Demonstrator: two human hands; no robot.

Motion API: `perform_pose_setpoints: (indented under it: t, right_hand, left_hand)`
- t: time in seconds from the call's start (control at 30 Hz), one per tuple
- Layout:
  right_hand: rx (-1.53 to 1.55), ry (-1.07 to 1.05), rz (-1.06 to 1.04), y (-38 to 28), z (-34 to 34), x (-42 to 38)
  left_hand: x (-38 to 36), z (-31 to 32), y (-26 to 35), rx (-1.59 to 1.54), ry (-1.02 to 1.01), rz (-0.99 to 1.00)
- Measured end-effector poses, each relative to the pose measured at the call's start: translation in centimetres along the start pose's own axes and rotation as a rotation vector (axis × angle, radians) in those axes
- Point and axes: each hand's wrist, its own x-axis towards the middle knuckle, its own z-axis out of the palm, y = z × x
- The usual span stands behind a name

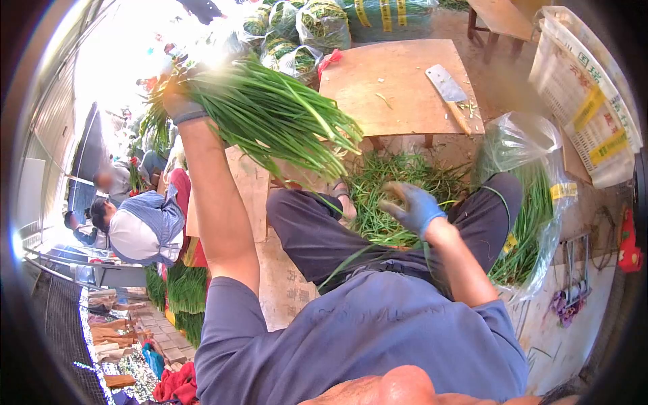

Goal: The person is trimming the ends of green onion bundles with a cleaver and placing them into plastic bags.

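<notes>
My left hand [183, 101], raised at the upper left, is closed round the base of a large bunch of long green stalks [270, 108]. The stalks fan out to the right, their tips near the board's front edge. My right hand [413, 206], in a blue glove with tan fingers, hangs over my lap above a heap of loose green stalks [385, 175]; its fingers are partly blurred. A cleaver [447, 86] with a wooden handle lies on the wooden board [378, 67] in front of me, among small cut bits.
At the right, a clear plastic bag [540, 196] holds more stalks beside a white printed crate [587, 101]. Filled bags [322, 25] stand behind the board. A person in a blue-striped garment [150, 226] sits at the left, near green bundles [187, 289].
</notes>
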Motion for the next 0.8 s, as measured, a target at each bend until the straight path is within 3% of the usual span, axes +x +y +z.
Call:
perform_pose_setpoints:
  t: [0.07,0.17,0.27,0.37,0.47,0.53,0.63,0.67,0.77,0.8]
  right_hand:
    - [0.551,0.201,0.017,-2.9,2.8,1.6]
    - [0.671,0.409,0.072,-2.7,6.8,6.0]
    - [0.836,0.293,0.038,-5.8,3.1,8.7]
    - [1.193,0.190,-0.065,-5.1,2.8,12.8]
    - [0.954,0.351,-0.286,-4.9,2.9,13.8]
    - [0.427,0.468,-0.439,-7.1,0.3,12.4]
    - [0.618,0.212,-0.172,-7.5,-2.5,11.8]
    - [0.666,0.221,-0.128,-6.7,-3.4,11.4]
    - [0.918,0.401,0.048,-2.7,-4.9,8.5]
    - [1.003,0.484,0.065,-1.6,-4.2,7.6]
  left_hand:
    - [-0.2,0.7,0.1,-0.015,-0.009,0.011]
    - [1.1,-0.3,0.2,-0.052,-0.074,0.027]
    - [-0.7,2.0,-0.1,0.025,-0.018,0.059]
    - [0.8,0.8,-0.4,0.094,-0.173,-0.066]
    - [-4.0,4.9,-0.2,-0.034,-0.258,-0.094]
    - [-3.4,4.7,-0.8,0.023,-0.254,-0.091]
    - [-2.8,4.1,-1.9,-0.043,-0.337,-0.138]
    - [-2.5,4.0,-1.9,-0.098,-0.380,-0.148]
    - [-4.6,5.6,-2.0,0.110,-0.067,0.019]
    - [-3.4,4.5,-2.3,0.005,-0.010,-0.047]
